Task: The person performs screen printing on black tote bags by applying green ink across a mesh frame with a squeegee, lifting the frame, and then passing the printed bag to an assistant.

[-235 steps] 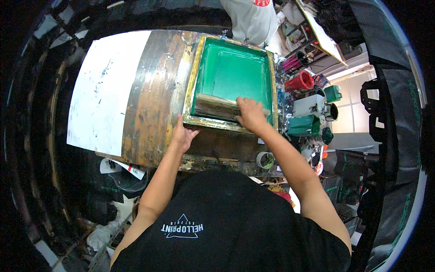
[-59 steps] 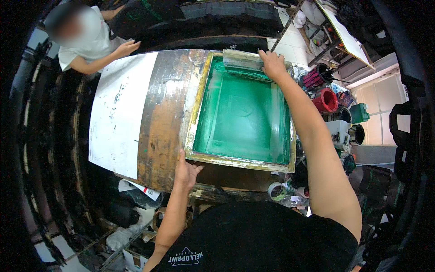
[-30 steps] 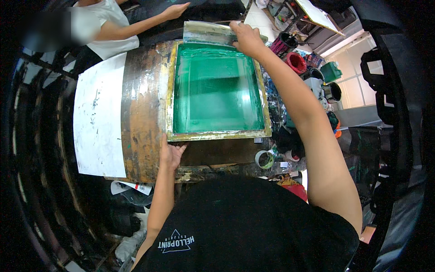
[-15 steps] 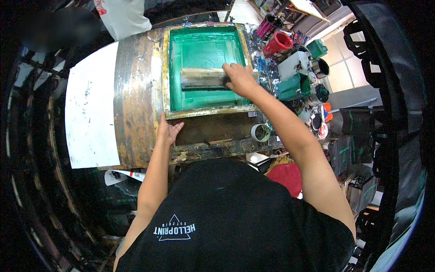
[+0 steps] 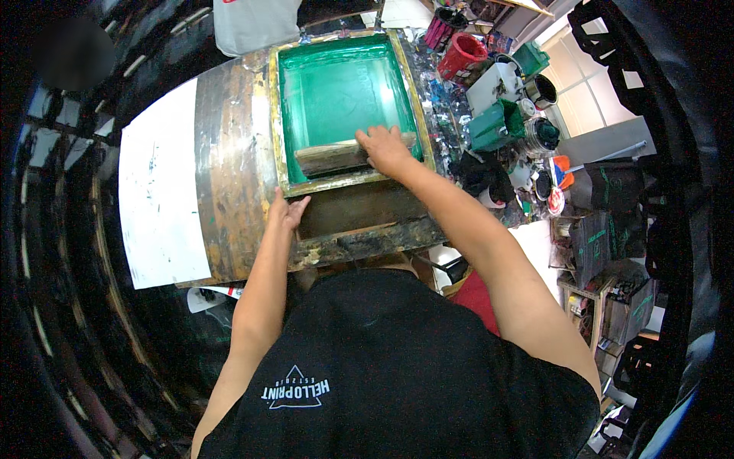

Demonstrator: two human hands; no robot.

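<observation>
Squeegee (image 5: 330, 158), a long wooden-backed blade, lies crosswise at the near end of the green screen (image 5: 344, 92), just inside the yellowish wooden frame (image 5: 274, 115) that bounds the mesh on all four sides. From the head view, the right hand (image 5: 386, 149) presses down on the squeegee's right end, fingers curled over its top edge and grasping it. The left hand (image 5: 287, 210) rests flat, fingers spread and released, against the frame's near-left corner where it meets the stained wooden table (image 5: 229, 168). Little free mesh remains between the blade and the near frame rail; beyond the blade the whole green field runs open up to the far rail. Left of the frame a band of bare, rust-streaked board lies open, and past that a large white sheet (image 5: 160, 191), speckled with small marks, reaches to the table's left edge. The near edge of the table is rough and crusted with dark ink (image 5: 367, 237). Along the right side the room is tight: a red bucket (image 5: 464, 55), a white jug (image 5: 497, 80), green containers (image 5: 493, 126) and a round dark tin (image 5: 543, 92) crowd just beside the frame, with black cloth (image 5: 482, 172) near the person's right forearm. A pale garment (image 5: 256, 23) of another person stands at the far edge.
</observation>
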